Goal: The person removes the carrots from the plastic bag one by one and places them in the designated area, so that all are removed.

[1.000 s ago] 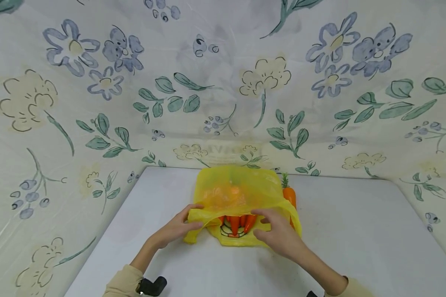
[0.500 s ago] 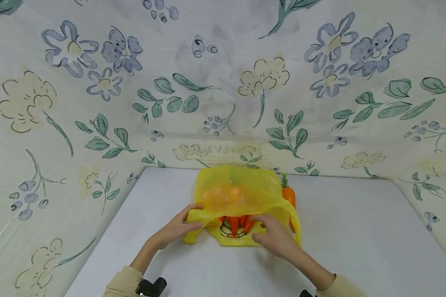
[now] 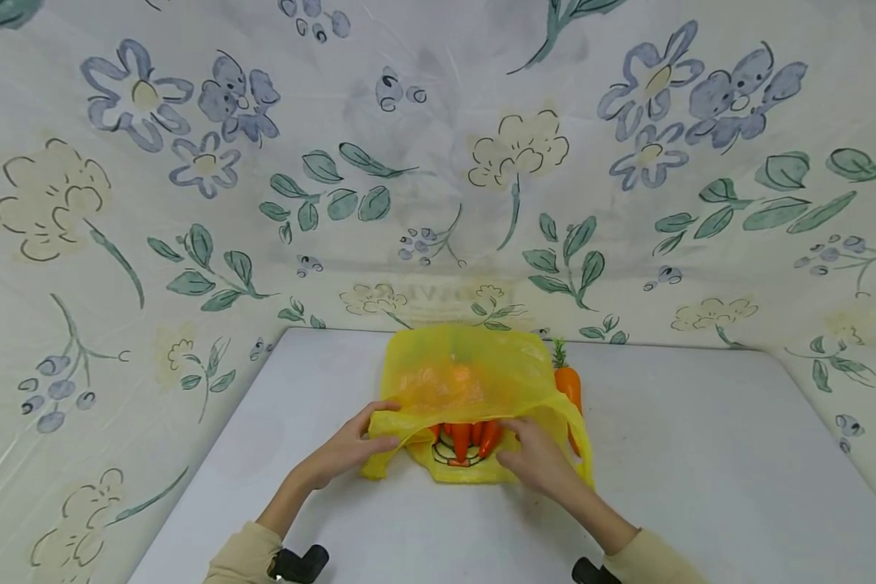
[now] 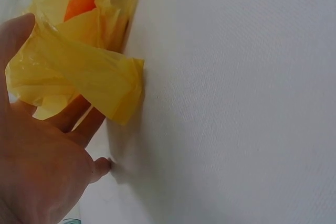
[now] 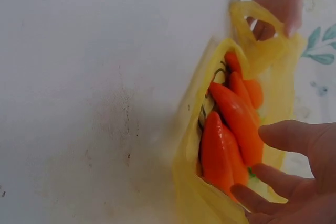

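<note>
A yellow plastic bag lies on its side with its mouth towards me, and several orange carrots show inside, tips outward. My left hand holds the left edge of the mouth between thumb and fingers; the left wrist view shows the bag's folded edge there. At the right of the opening is my right hand, its fingertips just inside. In the right wrist view its thumb and fingers are spread close beside the carrots; whether they touch one I cannot tell.
Another carrot with a green top lies against the bag's right side, partly behind the plastic. The white table meets a floral cloth at the back. Dark curved lines are visible on the bag's inside.
My right hand has shifted slightly, its fingertips moving from the rim of the bag's mouth down to just inside, beside the carrots. The left hand and the bag have stayed in place.
</note>
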The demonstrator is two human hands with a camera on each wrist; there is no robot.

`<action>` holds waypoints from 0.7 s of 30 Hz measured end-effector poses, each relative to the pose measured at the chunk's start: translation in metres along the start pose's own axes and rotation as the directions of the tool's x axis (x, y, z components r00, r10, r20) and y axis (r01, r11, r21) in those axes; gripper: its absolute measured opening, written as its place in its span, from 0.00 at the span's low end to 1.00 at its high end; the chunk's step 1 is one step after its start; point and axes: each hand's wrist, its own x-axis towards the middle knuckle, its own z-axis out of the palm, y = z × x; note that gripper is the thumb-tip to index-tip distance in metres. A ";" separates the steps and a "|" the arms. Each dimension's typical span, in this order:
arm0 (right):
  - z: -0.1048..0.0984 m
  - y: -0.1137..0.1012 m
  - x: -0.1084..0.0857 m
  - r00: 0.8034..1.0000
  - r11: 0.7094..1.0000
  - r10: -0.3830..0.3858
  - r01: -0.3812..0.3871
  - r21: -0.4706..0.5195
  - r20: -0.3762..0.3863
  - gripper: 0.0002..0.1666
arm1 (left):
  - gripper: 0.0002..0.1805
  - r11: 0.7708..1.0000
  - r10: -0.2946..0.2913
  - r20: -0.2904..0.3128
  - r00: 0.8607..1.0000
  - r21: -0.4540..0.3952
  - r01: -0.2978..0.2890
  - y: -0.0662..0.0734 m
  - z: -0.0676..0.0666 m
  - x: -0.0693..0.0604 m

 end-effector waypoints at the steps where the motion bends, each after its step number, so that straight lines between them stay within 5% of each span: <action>1: 0.001 0.001 0.001 1.000 1.000 -0.003 0.003 0.005 -0.010 0.29 | 0.33 1.000 0.000 -0.002 1.000 -0.002 0.000 0.000 0.000 0.000; 13: 0.015 0.008 0.020 0.994 0.998 0.032 -0.026 0.063 -0.105 0.39 | 0.33 1.000 -0.001 -0.007 1.000 -0.011 0.001 0.000 0.002 0.001; 21: 0.021 0.005 0.035 0.982 0.981 0.127 -0.104 0.162 -0.138 0.38 | 0.33 1.000 0.008 0.006 1.000 -0.021 -0.008 0.000 0.001 -0.001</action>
